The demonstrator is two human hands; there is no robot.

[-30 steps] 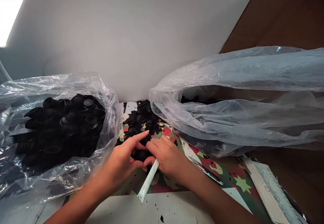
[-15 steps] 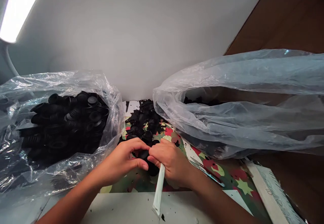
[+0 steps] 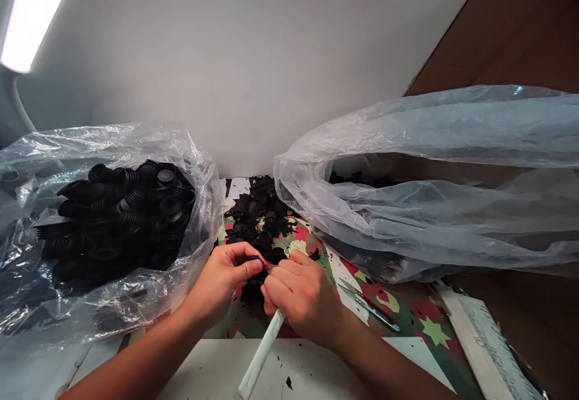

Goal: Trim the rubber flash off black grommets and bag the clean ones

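My left hand (image 3: 222,279) pinches a small black rubber-like piece (image 3: 259,266) between thumb and fingers, in the middle of the head view. Right beside it, my right hand (image 3: 302,296) is closed around a tool with a long white handle (image 3: 263,352). The handle slants down toward me; the working end is hidden by my fingers at the black piece. Just beyond both hands lies a heap of black scraps and ribbed pieces (image 3: 257,210) on the patterned table cover (image 3: 312,240).
On the left, a clear plastic bag (image 3: 205,186) holds a mound of ribbed black parts (image 3: 131,207). Another clear bag (image 3: 407,225) lies open at right, before brown cardboard (image 3: 520,32). A slim metal tool (image 3: 371,306) lies near my right forearm. A white board (image 3: 325,364) is in front.
My left thumb and fingers have closed on the black piece. The white handle has swung, its lower end now further left and nearer me.
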